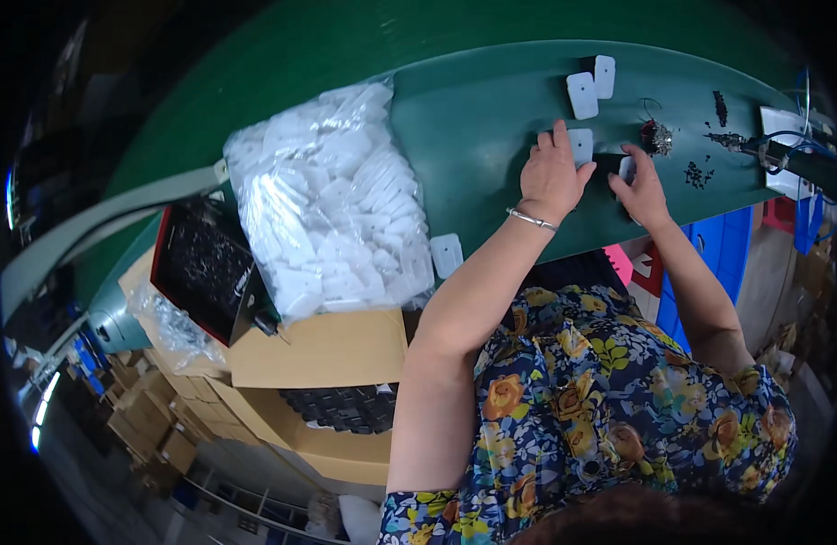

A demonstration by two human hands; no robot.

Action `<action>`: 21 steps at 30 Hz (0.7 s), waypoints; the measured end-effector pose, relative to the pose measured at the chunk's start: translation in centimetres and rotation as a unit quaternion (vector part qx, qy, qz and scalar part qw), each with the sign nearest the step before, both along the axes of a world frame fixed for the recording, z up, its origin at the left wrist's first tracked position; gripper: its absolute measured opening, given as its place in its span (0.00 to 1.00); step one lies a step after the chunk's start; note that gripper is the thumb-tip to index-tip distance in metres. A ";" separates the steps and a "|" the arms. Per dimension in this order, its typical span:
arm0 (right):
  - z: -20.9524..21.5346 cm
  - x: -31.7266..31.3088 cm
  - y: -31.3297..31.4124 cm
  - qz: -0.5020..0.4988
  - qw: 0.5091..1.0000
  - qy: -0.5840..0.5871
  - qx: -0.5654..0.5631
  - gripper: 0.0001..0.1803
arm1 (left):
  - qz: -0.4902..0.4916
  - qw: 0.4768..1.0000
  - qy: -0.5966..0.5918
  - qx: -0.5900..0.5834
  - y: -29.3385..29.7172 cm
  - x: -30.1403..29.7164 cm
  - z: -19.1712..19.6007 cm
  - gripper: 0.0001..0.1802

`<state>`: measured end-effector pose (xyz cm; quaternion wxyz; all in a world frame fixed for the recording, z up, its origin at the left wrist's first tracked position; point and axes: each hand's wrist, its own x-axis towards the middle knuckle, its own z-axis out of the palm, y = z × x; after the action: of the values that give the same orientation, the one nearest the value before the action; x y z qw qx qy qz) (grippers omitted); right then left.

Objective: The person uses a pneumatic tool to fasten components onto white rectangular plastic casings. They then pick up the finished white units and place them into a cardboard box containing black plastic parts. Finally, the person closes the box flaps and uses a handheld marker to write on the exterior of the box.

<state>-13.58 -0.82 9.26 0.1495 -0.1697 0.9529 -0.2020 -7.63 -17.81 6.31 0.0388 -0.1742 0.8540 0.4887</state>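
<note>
Floral shirt (609, 400) nearest, 4 o'clock. Left hand (552, 177) at 2 o'clock, fingers extended beside white-topped box (581, 145); cannot tell if gripping. Right hand (643, 189), also 2 o'clock, grasps second box (627, 169) between thumb and fingers. Plastic bag (332, 209), 10 o'clock.

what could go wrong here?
1. The lone white plate lies near the front edge of the table, close to the left forearm; a bump might knock it off.
2. Small black bits lie loose to the right of the right hand; a sideways sweep could scatter them.
3. The bulky plastic bag reaches the edge above an open carton, so it may slip if nudged.
</note>
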 end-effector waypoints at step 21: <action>0.2 -15.1 -5.5 -0.092 0.929 -0.321 -0.157 0.36 | 0.000 0.976 -0.030 0.218 -4.3 -8.2 -1.7 0.50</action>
<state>-28.68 -6.37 9.49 0.3999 -0.0286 0.8214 -0.4056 -15.85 -22.13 4.62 0.1010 -0.1759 0.7255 0.6576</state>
